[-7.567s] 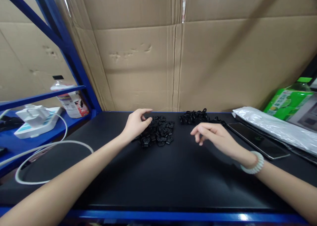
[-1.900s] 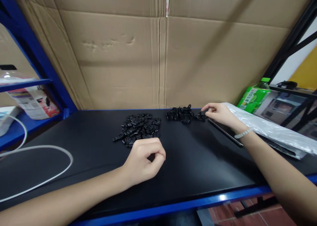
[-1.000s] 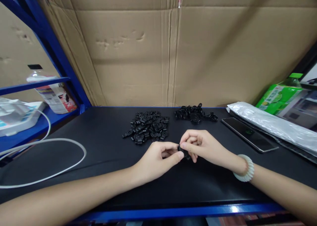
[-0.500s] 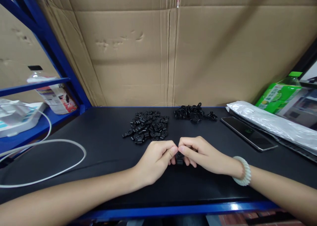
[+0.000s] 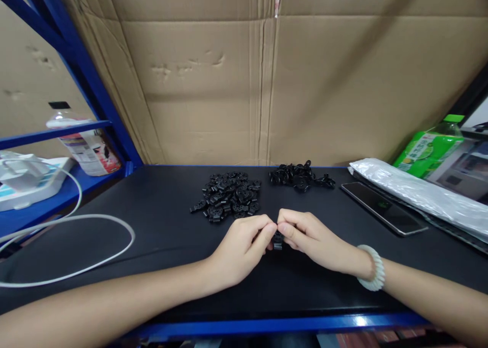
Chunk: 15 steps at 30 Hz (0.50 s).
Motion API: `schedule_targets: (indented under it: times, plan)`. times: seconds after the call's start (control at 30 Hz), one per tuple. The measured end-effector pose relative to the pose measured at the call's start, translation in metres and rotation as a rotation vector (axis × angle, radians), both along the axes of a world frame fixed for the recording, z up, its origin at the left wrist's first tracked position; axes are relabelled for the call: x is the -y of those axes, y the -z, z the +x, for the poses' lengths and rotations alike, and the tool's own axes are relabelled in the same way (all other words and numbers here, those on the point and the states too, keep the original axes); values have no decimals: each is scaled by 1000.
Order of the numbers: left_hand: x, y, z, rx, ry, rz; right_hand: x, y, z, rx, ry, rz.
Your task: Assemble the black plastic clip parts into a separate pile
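My left hand [image 5: 240, 246] and my right hand [image 5: 308, 237] meet fingertip to fingertip over the black tabletop [image 5: 160, 221]. Both pinch one small black plastic part [image 5: 277, 239] between them, just above the surface. Behind my left hand lies a heap of flat black plastic pieces [image 5: 229, 196]. A second, smaller heap of black ring-like pieces [image 5: 299, 175] lies behind my right hand, near the cardboard wall. My right wrist wears a white bead bracelet [image 5: 373, 276].
A phone [image 5: 383, 214] lies flat at the right, beside a silvery plastic bag [image 5: 419, 195] and a green bottle [image 5: 429, 150]. A white cable [image 5: 76, 251] loops across the left of the table. On the blue shelf at left stand a bottle [image 5: 86, 145] and a white box [image 5: 26, 178]. Cardboard [image 5: 267, 84] walls the back.
My right hand came back from the far ring heap to meet my left hand at the table's middle. Over the last half second both stay pinched together on the small part.
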State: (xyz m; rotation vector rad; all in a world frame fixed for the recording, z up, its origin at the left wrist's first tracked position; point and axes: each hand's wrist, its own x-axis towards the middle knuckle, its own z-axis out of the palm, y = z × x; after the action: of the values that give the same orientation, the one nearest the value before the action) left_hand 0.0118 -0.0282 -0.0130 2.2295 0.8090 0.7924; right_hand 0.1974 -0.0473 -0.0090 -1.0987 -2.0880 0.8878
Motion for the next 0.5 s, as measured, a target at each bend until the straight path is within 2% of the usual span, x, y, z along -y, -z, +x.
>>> schedule_targets:
  times: [0.3,0.4,0.5]
  plan:
    - [-2,0,0,101,5,-175,-1,0,0,0,44,32]
    - [-4,-2,1,159,-18,-220,-3,4,2,-60,46,-10]
    - [-13,-12,-3,170,-106,-109,-7,10,4,-192,24,-126]
